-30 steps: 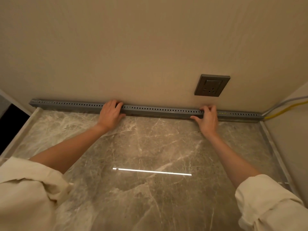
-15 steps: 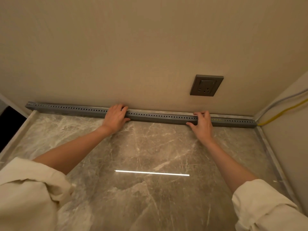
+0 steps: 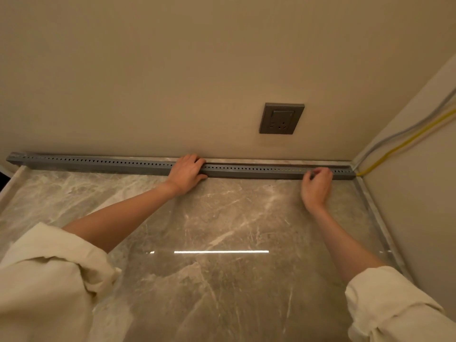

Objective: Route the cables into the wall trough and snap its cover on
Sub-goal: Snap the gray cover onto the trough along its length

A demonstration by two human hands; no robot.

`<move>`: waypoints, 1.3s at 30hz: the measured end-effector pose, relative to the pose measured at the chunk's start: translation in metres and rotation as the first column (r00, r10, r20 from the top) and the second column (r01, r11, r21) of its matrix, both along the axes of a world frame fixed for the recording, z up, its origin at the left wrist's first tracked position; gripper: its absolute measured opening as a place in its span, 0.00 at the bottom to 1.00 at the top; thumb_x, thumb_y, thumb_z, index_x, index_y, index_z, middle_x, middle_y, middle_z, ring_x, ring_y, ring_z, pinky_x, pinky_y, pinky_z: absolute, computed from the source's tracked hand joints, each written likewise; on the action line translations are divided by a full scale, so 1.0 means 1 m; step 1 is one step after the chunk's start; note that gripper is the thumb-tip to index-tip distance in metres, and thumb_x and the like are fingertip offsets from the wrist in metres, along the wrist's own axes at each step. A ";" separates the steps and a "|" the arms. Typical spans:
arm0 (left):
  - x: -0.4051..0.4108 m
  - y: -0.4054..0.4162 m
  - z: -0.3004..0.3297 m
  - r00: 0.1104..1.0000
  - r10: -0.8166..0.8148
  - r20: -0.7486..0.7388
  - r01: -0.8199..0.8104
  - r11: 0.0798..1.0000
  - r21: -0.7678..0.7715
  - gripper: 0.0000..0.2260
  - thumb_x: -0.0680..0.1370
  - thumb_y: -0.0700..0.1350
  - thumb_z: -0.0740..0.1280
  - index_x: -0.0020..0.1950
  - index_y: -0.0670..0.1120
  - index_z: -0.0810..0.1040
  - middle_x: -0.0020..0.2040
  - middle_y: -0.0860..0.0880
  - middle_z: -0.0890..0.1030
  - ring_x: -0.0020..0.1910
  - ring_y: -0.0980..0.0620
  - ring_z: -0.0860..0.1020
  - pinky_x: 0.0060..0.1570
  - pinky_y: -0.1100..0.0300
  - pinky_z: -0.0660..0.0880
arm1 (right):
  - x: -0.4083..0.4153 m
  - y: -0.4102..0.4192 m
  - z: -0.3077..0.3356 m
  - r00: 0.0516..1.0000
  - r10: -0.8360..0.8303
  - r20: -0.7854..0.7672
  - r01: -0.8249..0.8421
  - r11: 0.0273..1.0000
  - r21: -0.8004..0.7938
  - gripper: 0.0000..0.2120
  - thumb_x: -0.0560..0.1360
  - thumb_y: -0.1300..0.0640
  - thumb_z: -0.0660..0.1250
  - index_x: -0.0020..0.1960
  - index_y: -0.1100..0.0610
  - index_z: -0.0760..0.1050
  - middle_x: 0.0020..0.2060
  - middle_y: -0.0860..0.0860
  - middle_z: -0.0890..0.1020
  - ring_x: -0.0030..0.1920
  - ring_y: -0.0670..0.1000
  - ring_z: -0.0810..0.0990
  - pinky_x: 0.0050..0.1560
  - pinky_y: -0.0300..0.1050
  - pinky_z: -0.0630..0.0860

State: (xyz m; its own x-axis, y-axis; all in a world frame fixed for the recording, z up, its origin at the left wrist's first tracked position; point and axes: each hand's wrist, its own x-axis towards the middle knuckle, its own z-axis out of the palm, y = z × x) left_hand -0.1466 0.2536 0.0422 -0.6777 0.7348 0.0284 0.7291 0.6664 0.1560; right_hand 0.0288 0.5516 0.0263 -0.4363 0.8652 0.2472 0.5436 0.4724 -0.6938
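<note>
A long grey slotted trough (image 3: 98,164) lies along the foot of the beige wall on the marble counter. My left hand (image 3: 187,174) lies over it near the middle, fingers curled over its top, thumb on its front face. My right hand (image 3: 317,185) is near the right end, fingertips pinched at the trough's top edge. A yellow cable (image 3: 404,144) and a grey cable (image 3: 404,130) run down the right side wall to the trough's right end. Inside the trough only a faint yellow line shows by my right hand.
A grey wall socket (image 3: 281,118) sits above the trough, right of centre. The marble counter (image 3: 222,218) has a raised rim (image 3: 377,218) along its right side and meets the side wall there. A dark gap lies past the counter's left edge.
My right hand has slid right along the trough and gone from lying flat to pinching the top edge. My left hand stays pressed near the middle. The camera has turned slightly left.
</note>
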 end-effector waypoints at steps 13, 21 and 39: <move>0.011 0.038 -0.005 0.995 -0.074 -0.062 0.073 0.997 -0.023 0.15 0.77 0.45 0.66 0.60 0.38 0.72 0.55 0.39 0.76 0.53 0.40 0.74 0.50 0.47 0.72 | 0.004 0.073 -0.005 0.928 -0.303 -0.218 0.043 0.667 -0.744 0.14 0.77 0.52 0.65 0.50 0.63 0.68 0.31 0.55 0.79 0.27 0.49 0.78 0.25 0.38 0.77; -0.002 0.038 0.001 0.983 -0.055 -0.173 0.048 0.998 -0.044 0.14 0.77 0.44 0.65 0.59 0.37 0.73 0.53 0.38 0.77 0.52 0.39 0.74 0.48 0.47 0.71 | -0.020 0.081 0.006 0.928 -0.242 -0.283 -0.049 0.674 -0.737 0.13 0.77 0.54 0.66 0.42 0.60 0.67 0.31 0.55 0.78 0.24 0.46 0.77 0.22 0.35 0.75; -0.013 -0.001 0.003 0.993 0.030 -0.118 -0.033 0.999 -0.023 0.18 0.76 0.47 0.67 0.63 0.39 0.72 0.57 0.39 0.75 0.57 0.40 0.73 0.56 0.48 0.68 | -0.031 0.056 0.003 0.931 -0.257 -0.259 -0.049 0.615 -0.787 0.15 0.78 0.52 0.63 0.53 0.61 0.61 0.32 0.57 0.77 0.16 0.43 0.74 0.19 0.36 0.73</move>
State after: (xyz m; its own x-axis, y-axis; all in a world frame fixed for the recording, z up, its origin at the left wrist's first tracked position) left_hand -0.1596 0.2522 0.0456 -0.6939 0.7143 0.0911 0.7196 0.6923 0.0535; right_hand -0.0020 0.6080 0.0290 -0.3592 0.8284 -0.4297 0.2318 -0.3668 -0.9010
